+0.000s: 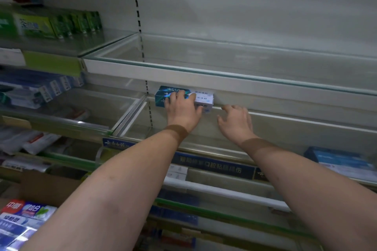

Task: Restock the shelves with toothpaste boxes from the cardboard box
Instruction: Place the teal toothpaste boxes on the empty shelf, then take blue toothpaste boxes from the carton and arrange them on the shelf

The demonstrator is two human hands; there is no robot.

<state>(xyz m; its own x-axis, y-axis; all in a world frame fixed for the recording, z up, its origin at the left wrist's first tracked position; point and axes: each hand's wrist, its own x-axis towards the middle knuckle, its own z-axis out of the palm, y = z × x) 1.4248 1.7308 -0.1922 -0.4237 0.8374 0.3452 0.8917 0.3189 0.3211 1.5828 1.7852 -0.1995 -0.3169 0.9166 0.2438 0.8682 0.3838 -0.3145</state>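
I judge placing step: left hand (182, 108) grips toothpaste boxes (183, 99) at back of middle shelf (285, 126). Right hand (236, 121) at 3 o'clock, fingers apart, empty. Next: release, return to cardboard box (47, 187) at 8 o'clock.

1. The left hand (183, 108) covered the middle of the toothpaste boxes (201, 98), so their count could not be told.
2. The cardboard box (43, 188) was cut off by the left edge, partly behind the forearm.
3. The green boxes (61, 23) and the blue boxes (43, 87) were blurred, print unreadable.
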